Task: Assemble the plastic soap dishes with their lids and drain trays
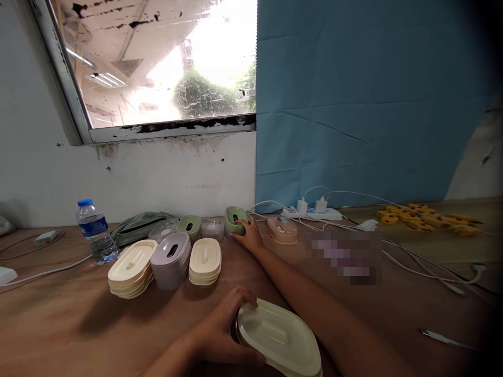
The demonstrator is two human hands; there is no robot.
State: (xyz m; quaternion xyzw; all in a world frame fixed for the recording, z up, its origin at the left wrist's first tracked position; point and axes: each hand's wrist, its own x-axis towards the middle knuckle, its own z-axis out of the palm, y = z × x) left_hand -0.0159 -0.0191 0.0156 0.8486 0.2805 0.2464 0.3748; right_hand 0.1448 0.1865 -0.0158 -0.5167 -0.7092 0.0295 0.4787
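Note:
My left hand (pixel 220 330) grips the end of an oval container with a pale cream lid (pixel 279 335), low in front of me; its body is mostly hidden under the lid. Stretched across to the back of the table, my right hand (pixel 249 235) has its fingers closed on the side of a green oval box with a dark slot (pixel 234 220). Left of that box stand a second green slotted box (pixel 189 226) and clear plastic containers (pixel 212 228). Nearer to me are a lilac slotted box (pixel 171 262) and two stacks of cream lids, one larger (pixel 131 267) and one smaller (pixel 205 262).
A water bottle (pixel 94 230) and a grey-green bag (pixel 141 226) stand at the left. Right of my right hand are a peach box (pixel 282 230), a power strip (pixel 314 213) with trailing cables, and yellow objects (pixel 424 217). A cable plug (pixel 436 336) lies at the lower right.

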